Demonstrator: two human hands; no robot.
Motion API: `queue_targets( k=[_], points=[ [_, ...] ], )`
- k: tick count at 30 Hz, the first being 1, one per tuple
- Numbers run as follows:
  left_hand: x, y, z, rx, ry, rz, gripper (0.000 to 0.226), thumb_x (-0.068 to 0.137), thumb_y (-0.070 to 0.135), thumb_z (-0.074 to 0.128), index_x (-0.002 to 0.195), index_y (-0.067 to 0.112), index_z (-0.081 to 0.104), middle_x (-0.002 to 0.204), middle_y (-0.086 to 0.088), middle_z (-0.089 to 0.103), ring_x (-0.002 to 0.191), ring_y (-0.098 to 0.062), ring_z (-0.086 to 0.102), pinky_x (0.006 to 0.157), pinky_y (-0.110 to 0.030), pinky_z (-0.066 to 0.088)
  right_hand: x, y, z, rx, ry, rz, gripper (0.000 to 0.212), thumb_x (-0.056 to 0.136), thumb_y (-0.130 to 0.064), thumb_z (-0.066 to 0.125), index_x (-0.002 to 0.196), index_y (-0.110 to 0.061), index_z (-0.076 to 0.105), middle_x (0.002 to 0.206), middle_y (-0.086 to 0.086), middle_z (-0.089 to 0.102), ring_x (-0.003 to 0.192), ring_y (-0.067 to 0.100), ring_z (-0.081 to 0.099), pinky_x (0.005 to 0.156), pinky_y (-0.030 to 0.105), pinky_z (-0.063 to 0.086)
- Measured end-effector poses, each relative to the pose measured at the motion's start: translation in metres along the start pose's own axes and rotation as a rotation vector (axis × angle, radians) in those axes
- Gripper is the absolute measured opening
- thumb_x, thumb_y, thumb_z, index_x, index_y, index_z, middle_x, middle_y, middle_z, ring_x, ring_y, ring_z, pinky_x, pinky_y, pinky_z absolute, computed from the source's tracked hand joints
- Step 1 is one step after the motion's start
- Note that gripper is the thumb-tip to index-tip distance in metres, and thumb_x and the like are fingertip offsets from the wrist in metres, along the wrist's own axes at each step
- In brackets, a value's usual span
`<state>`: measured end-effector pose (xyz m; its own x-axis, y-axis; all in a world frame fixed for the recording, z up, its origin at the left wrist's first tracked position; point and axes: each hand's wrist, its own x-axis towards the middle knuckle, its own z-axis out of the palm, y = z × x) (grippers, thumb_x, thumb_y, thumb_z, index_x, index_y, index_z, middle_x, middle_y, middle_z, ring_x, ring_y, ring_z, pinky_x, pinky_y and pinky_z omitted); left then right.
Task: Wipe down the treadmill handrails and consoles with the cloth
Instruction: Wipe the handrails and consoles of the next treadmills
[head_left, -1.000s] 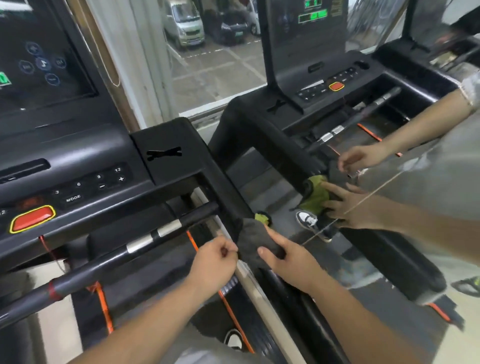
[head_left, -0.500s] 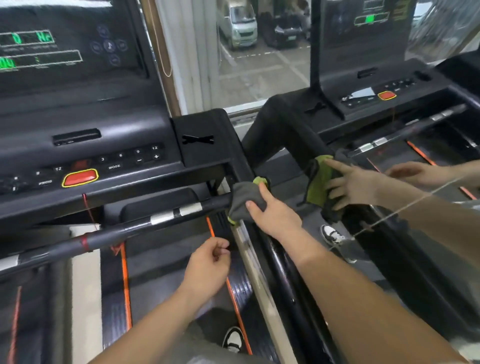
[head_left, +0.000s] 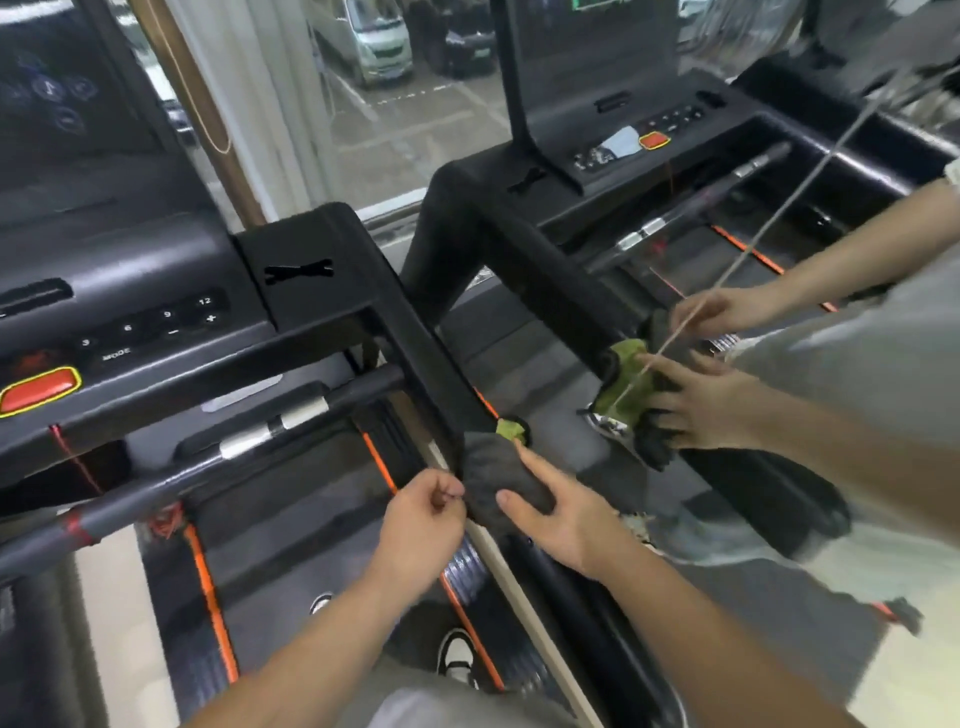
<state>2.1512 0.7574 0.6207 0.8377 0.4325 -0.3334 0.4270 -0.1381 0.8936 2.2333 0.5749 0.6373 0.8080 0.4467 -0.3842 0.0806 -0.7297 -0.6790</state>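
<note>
The near console (head_left: 156, 280) is showing white key legends reading "3", "6", "9", "12", "MODE", "–" and "+"; a red stop button (head_left: 39, 389) with a yellow rim is sitting at its left end; the screen above is showing faint round icons that are too dim to read.

The cloth (head_left: 501, 480), dark grey with a green corner peeking out at its top, is lying draped over the black handrail (head_left: 431, 364) on the near treadmill's right side, below the console corner. The right grip (head_left: 566, 514) is pressing on it with straight, spread fingers, released rather than clenched; the left grip (head_left: 423, 512) is sitting just beside the cloth's left edge with fingers curled and thumb meeting forefinger; whether it is pinching the fabric cannot be told.

On the neighbouring treadmill another person's hand (head_left: 701, 410) is pressing a green cloth (head_left: 631, 379) against that machine's rail; a thin cord (head_left: 779, 208) is running across it; the far console (head_left: 649, 119) is carrying its own red button (head_left: 653, 140) and a pale crumpled item (head_left: 618, 145) just beside it; its markings are too blurred to read.
</note>
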Motion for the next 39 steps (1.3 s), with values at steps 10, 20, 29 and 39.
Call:
queue_targets(
  k=[10,20,29,39],
  points=[
    [0.004,-0.002,-0.007,-0.063,-0.047,-0.049,0.024,0.086,-0.009,0.057,0.082,0.013,0.065,0.062,0.002,0.058,0.06,-0.014,0.055,0.06,-0.023,0.047,0.003,-0.026,-0.002,-0.241,-0.006,0.159,0.084,0.085,-0.081,0.048,0.158,-0.05,0.019,0.146,-0.002,0.059,0.133,0.028,0.056,0.108,0.04,0.046],
    [0.055,0.013,-0.091,-0.014,0.027,0.096,0.032,0.094,0.003,0.057,0.091,0.034,0.067,0.08,0.013,0.071,0.073,-0.01,0.065,0.077,-0.032,0.056,0.13,-0.138,0.023,-0.415,0.09,0.108,0.073,0.097,-0.07,0.04,0.157,-0.056,0.002,0.136,0.016,0.053,0.12,0.046,0.054,0.095,0.049,0.048],
    [0.09,0.022,-0.129,-0.006,-0.087,0.178,0.026,0.095,0.003,0.055,0.091,0.027,0.067,0.072,0.013,0.063,0.064,-0.007,0.057,0.071,-0.033,0.051,0.139,-0.137,0.005,-0.045,0.062,0.161,0.072,0.091,-0.066,0.061,0.155,-0.042,0.04,0.153,-0.009,0.052,0.142,0.021,0.047,0.118,0.032,0.036],
    [0.099,0.006,-0.117,0.083,-0.297,0.196,0.027,0.088,0.006,0.054,0.088,0.03,0.068,0.085,0.009,0.069,0.078,-0.014,0.064,0.084,-0.045,0.057,0.079,-0.12,-0.007,-0.09,0.016,0.354,0.048,0.098,-0.065,0.048,0.131,-0.034,0.063,0.118,-0.007,0.065,0.116,0.02,0.061,0.091,0.028,0.038]
  ],
)
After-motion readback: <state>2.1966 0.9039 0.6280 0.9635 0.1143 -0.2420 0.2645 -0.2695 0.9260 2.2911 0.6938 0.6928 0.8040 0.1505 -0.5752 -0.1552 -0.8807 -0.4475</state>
